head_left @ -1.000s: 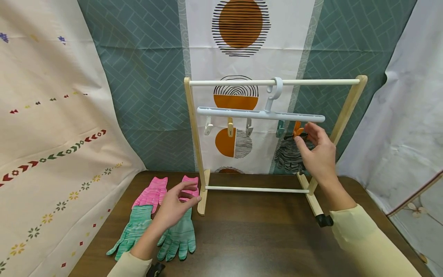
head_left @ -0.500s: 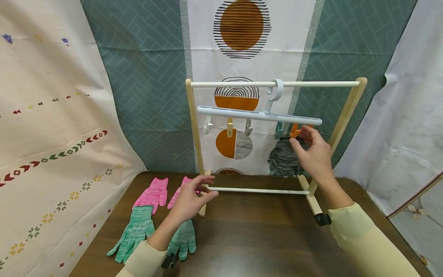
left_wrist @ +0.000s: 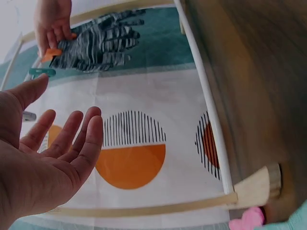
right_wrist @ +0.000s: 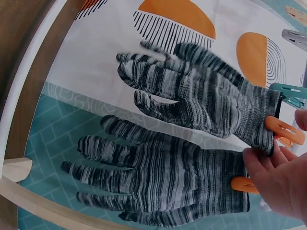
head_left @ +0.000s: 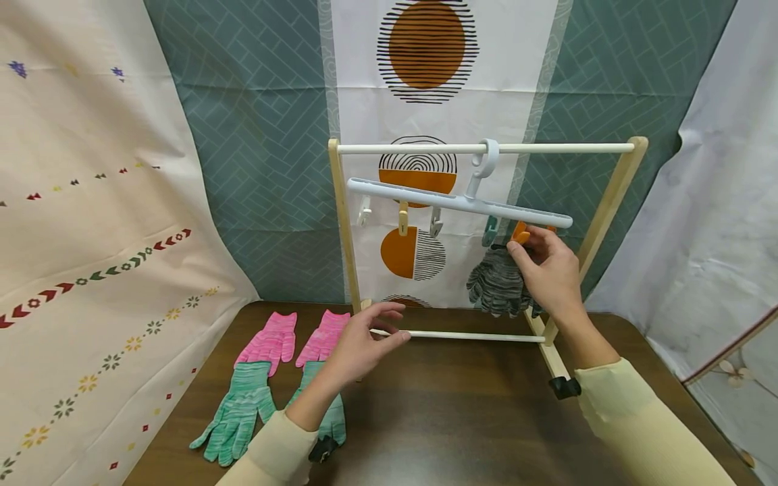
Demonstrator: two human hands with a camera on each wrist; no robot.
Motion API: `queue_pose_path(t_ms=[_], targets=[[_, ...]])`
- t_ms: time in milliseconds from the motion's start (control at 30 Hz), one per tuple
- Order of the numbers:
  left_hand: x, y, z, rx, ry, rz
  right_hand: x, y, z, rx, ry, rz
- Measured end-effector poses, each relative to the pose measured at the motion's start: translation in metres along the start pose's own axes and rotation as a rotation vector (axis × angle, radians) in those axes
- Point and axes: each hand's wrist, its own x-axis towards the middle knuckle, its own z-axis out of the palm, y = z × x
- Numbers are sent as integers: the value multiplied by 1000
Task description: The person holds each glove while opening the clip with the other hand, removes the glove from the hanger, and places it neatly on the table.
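Two black-and-grey striped knit gloves (right_wrist: 168, 177) hang by their cuffs from orange clips under a pale blue hanger (head_left: 413, 196). My right hand (head_left: 553, 273) is at the hanger's right end, thumb and fingers pinching the left orange clip (right_wrist: 285, 130) at one glove's cuff. In the right wrist view, its fingers lie between the two cuffs, near the second orange clip (right_wrist: 244, 184). My left hand (head_left: 365, 344) is in the air in front of the rack's lower left, fingers relaxed and apart, nothing in it. The hanger tilts down to the right.
A wooden rack (head_left: 608, 202) with white rods carries the hanger. White, yellow, grey and teal clips (head_left: 489, 231) dangle from the hanger. Pink gloves (head_left: 267, 341) and green gloves (head_left: 237, 412) lie at the table's left. Printed cloths hang behind and at the sides.
My left hand has moved right, away from the pink and green gloves. My right hand has closed on the orange clip; the hanger's right end has dipped and the striped gloves show more.
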Motion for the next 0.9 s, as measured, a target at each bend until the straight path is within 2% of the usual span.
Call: queue_pose_path(t_ms=[333,900], targets=[[20,13,21,-23,-41,43,-4,1,1,91,35,-10],[56,20,56,-148,-69,4,-14,-3,-1,126,58,-10]])
